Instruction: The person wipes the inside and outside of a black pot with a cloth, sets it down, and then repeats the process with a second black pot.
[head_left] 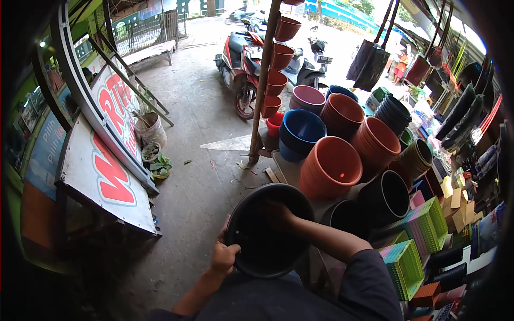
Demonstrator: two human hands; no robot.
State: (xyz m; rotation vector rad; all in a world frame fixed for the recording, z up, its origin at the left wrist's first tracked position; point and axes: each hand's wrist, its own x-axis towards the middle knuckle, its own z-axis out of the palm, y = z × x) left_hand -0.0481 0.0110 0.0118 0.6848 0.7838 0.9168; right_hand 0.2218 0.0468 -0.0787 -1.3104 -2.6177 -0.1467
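A round black pot (267, 247) sits at the lower centre of the frame, its open mouth upward, with the left hand (223, 255) closed on its left rim, thumb over the inside edge and fingers around the outside. The right hand (277, 215) reaches into its dark interior, where I cannot tell how far its fingers are open or whether they hold anything. Beyond, orange pots (325, 174) and blue pots (303, 132) stand right of centre, green baskets (405, 273) at lower right, and a red motorbike (235, 54) at upper centre
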